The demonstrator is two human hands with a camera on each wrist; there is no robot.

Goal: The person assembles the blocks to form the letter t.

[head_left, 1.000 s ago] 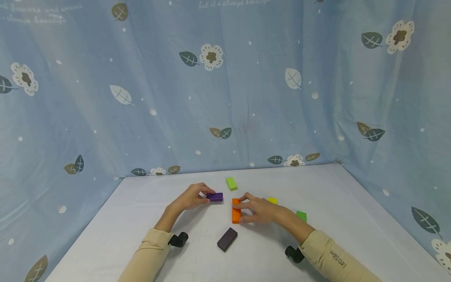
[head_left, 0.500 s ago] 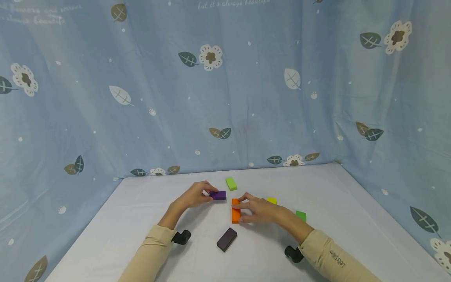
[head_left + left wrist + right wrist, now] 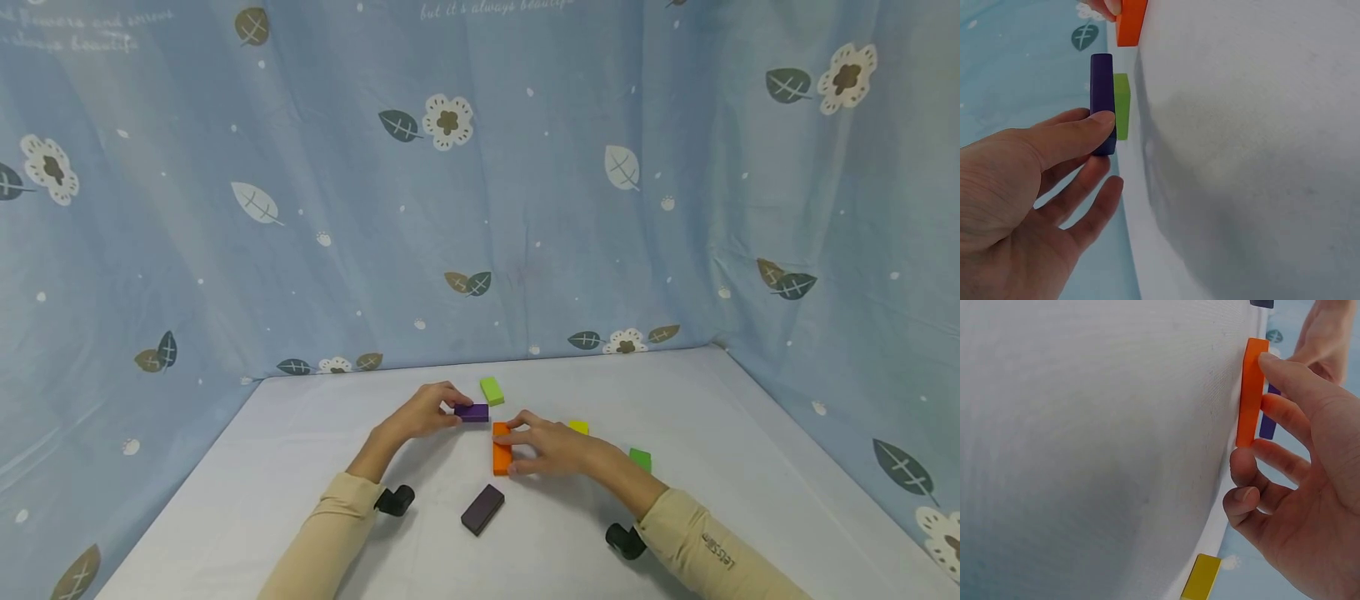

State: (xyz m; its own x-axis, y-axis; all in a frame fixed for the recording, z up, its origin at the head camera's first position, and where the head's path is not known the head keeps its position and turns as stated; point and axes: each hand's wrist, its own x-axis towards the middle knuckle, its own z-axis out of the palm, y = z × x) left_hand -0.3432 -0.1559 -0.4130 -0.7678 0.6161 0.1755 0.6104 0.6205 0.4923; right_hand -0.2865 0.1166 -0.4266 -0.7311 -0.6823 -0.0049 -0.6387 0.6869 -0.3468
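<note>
My left hand (image 3: pixel 426 410) pinches one end of a purple block (image 3: pixel 476 413) between thumb and fingers. In the left wrist view that block (image 3: pixel 1102 87) overlaps a lime green block (image 3: pixel 1122 106) behind it. My right hand (image 3: pixel 553 446) holds an orange block (image 3: pixel 501 458) that lies lengthwise toward me. Its thumb is at the near end and its fingers rest along the top and far end, as the right wrist view shows of the orange block (image 3: pixel 1251 394). The purple block's free end is just beyond the orange block's far end.
On the white table (image 3: pixel 300 467), a dark brown block (image 3: pixel 483 510) lies nearer me. A yellow block (image 3: pixel 579 427) and a green block (image 3: pixel 641 458) are partly hidden behind the right hand and forearm. A blue patterned curtain (image 3: pixel 525 208) borders the table at the back and sides.
My left hand has carried the purple block rightward and slightly away from me, closer to the orange and lime blocks. The right hand and orange block have stayed put.
</note>
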